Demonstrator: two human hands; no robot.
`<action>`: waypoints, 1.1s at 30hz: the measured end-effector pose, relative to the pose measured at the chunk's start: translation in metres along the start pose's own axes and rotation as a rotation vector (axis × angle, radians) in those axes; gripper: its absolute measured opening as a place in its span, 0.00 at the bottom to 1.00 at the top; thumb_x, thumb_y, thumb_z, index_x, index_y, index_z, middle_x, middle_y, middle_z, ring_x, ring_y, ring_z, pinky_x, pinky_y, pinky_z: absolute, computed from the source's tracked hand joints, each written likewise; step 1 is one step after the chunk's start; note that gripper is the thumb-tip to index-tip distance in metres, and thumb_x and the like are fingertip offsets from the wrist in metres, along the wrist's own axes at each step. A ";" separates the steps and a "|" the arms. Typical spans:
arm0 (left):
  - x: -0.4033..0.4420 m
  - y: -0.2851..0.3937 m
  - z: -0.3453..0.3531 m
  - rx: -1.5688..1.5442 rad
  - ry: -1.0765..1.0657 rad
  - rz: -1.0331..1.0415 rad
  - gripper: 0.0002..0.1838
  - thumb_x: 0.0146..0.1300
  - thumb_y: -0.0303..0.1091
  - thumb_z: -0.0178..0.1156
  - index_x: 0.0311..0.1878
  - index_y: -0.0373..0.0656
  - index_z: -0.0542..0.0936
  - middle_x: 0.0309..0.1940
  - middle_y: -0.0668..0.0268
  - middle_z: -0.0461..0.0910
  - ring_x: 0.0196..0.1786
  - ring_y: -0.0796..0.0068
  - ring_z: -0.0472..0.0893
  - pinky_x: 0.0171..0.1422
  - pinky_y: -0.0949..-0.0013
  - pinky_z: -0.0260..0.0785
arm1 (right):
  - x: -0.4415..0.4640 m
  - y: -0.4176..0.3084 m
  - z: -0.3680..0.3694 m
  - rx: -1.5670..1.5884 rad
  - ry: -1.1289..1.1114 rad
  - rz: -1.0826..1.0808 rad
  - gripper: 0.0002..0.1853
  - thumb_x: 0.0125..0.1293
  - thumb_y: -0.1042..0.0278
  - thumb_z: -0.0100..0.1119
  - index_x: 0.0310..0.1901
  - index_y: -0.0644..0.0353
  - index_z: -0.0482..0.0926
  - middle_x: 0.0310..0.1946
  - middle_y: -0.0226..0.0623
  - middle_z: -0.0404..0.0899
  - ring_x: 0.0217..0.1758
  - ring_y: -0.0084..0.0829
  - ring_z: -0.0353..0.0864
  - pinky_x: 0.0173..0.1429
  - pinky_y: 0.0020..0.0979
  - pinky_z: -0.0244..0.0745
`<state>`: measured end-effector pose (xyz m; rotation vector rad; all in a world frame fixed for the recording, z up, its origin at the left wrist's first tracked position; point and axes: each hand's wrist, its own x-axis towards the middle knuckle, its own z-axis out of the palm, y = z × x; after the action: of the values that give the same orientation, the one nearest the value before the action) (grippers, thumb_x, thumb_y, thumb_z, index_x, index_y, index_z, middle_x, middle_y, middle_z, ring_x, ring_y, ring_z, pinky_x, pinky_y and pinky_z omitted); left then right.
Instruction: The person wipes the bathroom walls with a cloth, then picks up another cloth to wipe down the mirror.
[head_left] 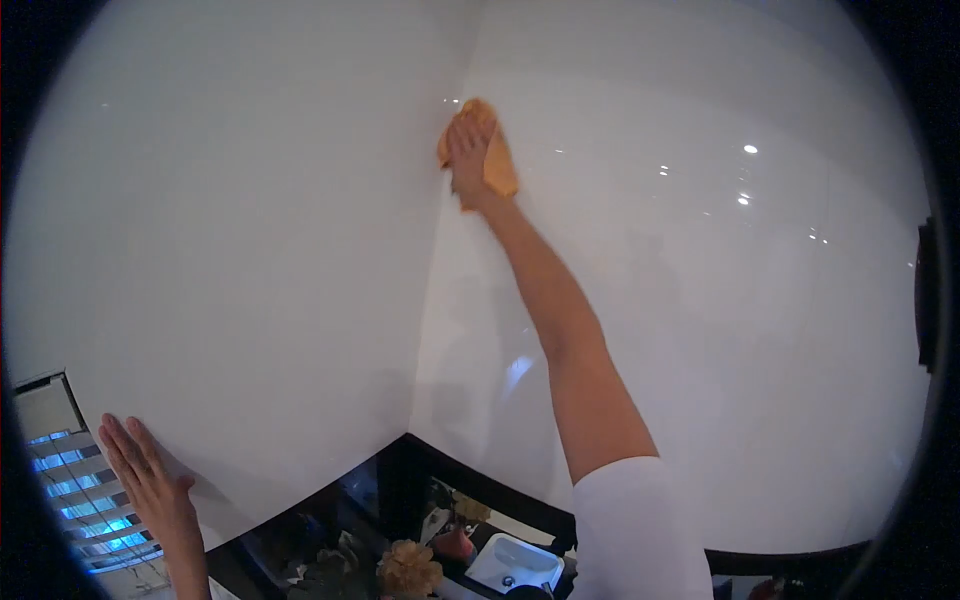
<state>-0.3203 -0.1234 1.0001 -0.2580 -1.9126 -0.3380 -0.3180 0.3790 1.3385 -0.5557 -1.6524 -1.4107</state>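
An orange cloth (502,166) lies against the glossy white wall (700,300) near the corner, high in the view. My right hand (468,152) presses on it with the arm stretched up, and cloth shows on both sides of the fingers. At the lower left, my left hand (148,482) rests flat against the other white wall (240,250), beside the window blinds (95,510). Its fingers are straight, with nothing in them.
A black edge (395,462) runs along the bottom of both walls. Below it show a beige flower (408,570), a white sink (515,563) and dark glossy surfaces. A dark object (928,295) is at the far right.
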 end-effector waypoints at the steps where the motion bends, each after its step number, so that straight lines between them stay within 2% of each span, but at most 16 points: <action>1: 0.001 0.001 -0.002 0.007 0.016 0.001 0.62 0.24 0.20 0.70 0.70 0.45 0.49 0.71 0.56 0.45 0.73 0.53 0.48 0.73 0.57 0.51 | -0.021 -0.013 0.000 -0.049 -0.014 -0.016 0.32 0.58 0.68 0.48 0.66 0.64 0.56 0.68 0.45 0.52 0.73 0.48 0.41 0.72 0.59 0.28; 5: 0.002 -0.005 -0.004 -0.049 0.076 0.051 0.60 0.27 0.19 0.69 0.70 0.43 0.49 0.71 0.56 0.45 0.73 0.54 0.47 0.73 0.57 0.50 | -0.162 -0.092 0.006 -0.236 -0.102 -0.208 0.29 0.62 0.64 0.42 0.65 0.65 0.54 0.66 0.44 0.54 0.70 0.48 0.50 0.71 0.60 0.38; 7: 0.001 -0.010 -0.004 -0.076 0.052 0.050 0.60 0.28 0.20 0.69 0.70 0.43 0.49 0.72 0.56 0.45 0.73 0.55 0.47 0.73 0.57 0.49 | -0.239 -0.109 -0.030 -0.590 0.315 -0.376 0.23 0.60 0.66 0.47 0.55 0.69 0.66 0.53 0.47 0.68 0.58 0.46 0.66 0.64 0.46 0.60; 9: -0.002 -0.014 -0.006 -0.093 0.024 0.062 0.59 0.29 0.20 0.69 0.70 0.43 0.49 0.72 0.56 0.45 0.73 0.56 0.47 0.74 0.57 0.48 | -0.317 -0.129 -0.061 -0.410 0.402 -0.640 0.20 0.59 0.68 0.52 0.51 0.70 0.73 0.46 0.46 0.77 0.50 0.40 0.78 0.56 0.38 0.75; 12: 0.001 -0.017 -0.005 -0.118 0.064 0.117 0.59 0.30 0.22 0.69 0.70 0.42 0.49 0.72 0.56 0.44 0.73 0.57 0.46 0.75 0.61 0.47 | -0.405 -0.114 -0.078 0.005 0.184 -0.799 0.21 0.58 0.66 0.53 0.52 0.67 0.72 0.49 0.42 0.76 0.53 0.38 0.76 0.58 0.37 0.72; 15: 0.000 -0.012 -0.004 -0.106 0.077 0.074 0.60 0.29 0.24 0.70 0.71 0.44 0.48 0.72 0.59 0.43 0.74 0.58 0.45 0.75 0.64 0.45 | -0.394 -0.012 -0.133 0.709 -0.126 -0.559 0.23 0.53 0.65 0.59 0.51 0.62 0.72 0.49 0.38 0.75 0.55 0.37 0.73 0.61 0.38 0.67; 18: 0.001 -0.008 -0.004 -0.079 0.060 0.080 0.60 0.30 0.24 0.70 0.71 0.45 0.48 0.72 0.60 0.44 0.74 0.60 0.46 0.75 0.64 0.45 | -0.404 0.116 -0.180 0.944 -0.086 -0.221 0.25 0.48 0.63 0.64 0.50 0.57 0.72 0.50 0.34 0.75 0.57 0.36 0.71 0.65 0.39 0.63; 20: 0.001 -0.012 0.005 -0.102 0.094 0.122 0.58 0.33 0.23 0.69 0.71 0.47 0.47 0.72 0.62 0.43 0.74 0.61 0.46 0.75 0.64 0.45 | -0.445 0.196 -0.209 0.829 -0.053 -0.002 0.27 0.44 0.62 0.68 0.49 0.54 0.73 0.50 0.32 0.74 0.58 0.36 0.70 0.67 0.40 0.59; 21: 0.000 -0.016 0.005 -0.136 0.093 0.134 0.57 0.35 0.23 0.68 0.71 0.48 0.47 0.72 0.63 0.43 0.74 0.61 0.45 0.75 0.63 0.45 | -0.484 0.233 -0.219 0.494 -0.186 0.150 0.27 0.47 0.62 0.66 0.52 0.52 0.73 0.53 0.34 0.73 0.61 0.36 0.67 0.68 0.40 0.57; 22: 0.001 -0.016 -0.001 -0.161 0.092 0.146 0.56 0.37 0.22 0.67 0.71 0.49 0.47 0.73 0.64 0.43 0.74 0.61 0.45 0.75 0.62 0.45 | -0.515 0.272 -0.244 0.475 -0.216 0.309 0.29 0.50 0.67 0.61 0.58 0.52 0.70 0.59 0.36 0.69 0.64 0.37 0.63 0.70 0.42 0.53; 23: -0.003 -0.019 -0.004 -0.161 0.095 0.162 0.53 0.40 0.21 0.65 0.71 0.50 0.48 0.73 0.64 0.43 0.74 0.61 0.44 0.75 0.61 0.45 | -0.529 0.306 -0.277 0.245 -0.147 0.272 0.33 0.52 0.69 0.55 0.64 0.55 0.63 0.64 0.37 0.62 0.68 0.42 0.58 0.71 0.44 0.48; 24: -0.006 -0.022 -0.007 -0.160 0.097 0.179 0.51 0.43 0.20 0.63 0.71 0.51 0.49 0.73 0.64 0.43 0.74 0.60 0.43 0.75 0.60 0.46 | -0.557 0.339 -0.292 0.047 -0.218 0.394 0.29 0.57 0.66 0.50 0.63 0.60 0.63 0.66 0.43 0.57 0.71 0.45 0.49 0.73 0.47 0.41; 26: -0.019 -0.009 -0.029 -0.330 0.032 0.154 0.48 0.46 0.22 0.61 0.71 0.51 0.49 0.73 0.64 0.43 0.74 0.60 0.42 0.74 0.55 0.46 | -0.583 0.391 -0.310 -0.201 -0.085 0.639 0.28 0.62 0.63 0.46 0.64 0.61 0.60 0.67 0.44 0.55 0.72 0.44 0.47 0.72 0.47 0.39; 29: -0.032 0.008 -0.042 -0.279 0.070 0.256 0.46 0.48 0.23 0.61 0.71 0.52 0.51 0.73 0.63 0.43 0.74 0.59 0.42 0.74 0.53 0.45 | -0.569 0.445 -0.305 -0.330 0.070 0.726 0.27 0.65 0.59 0.43 0.64 0.61 0.59 0.67 0.42 0.56 0.71 0.44 0.48 0.71 0.46 0.40; 31: -0.039 0.024 -0.051 -0.327 0.044 0.296 0.45 0.48 0.24 0.61 0.70 0.52 0.53 0.73 0.62 0.43 0.74 0.57 0.42 0.74 0.52 0.43 | -0.528 0.442 -0.285 -0.302 0.295 0.834 0.26 0.66 0.57 0.41 0.63 0.60 0.61 0.66 0.40 0.57 0.71 0.44 0.48 0.71 0.44 0.39; 33: -0.043 0.055 -0.064 -0.441 -0.068 0.276 0.43 0.48 0.23 0.61 0.69 0.51 0.57 0.72 0.60 0.44 0.74 0.54 0.42 0.74 0.52 0.42 | -0.498 0.436 -0.244 -0.373 0.304 0.839 0.26 0.65 0.58 0.43 0.62 0.60 0.61 0.62 0.42 0.62 0.66 0.44 0.55 0.69 0.45 0.44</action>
<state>-0.2306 -0.0958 0.9877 -0.8258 -1.8212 -0.5674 0.3649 0.3583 1.1639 -1.0373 -0.7489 -1.0776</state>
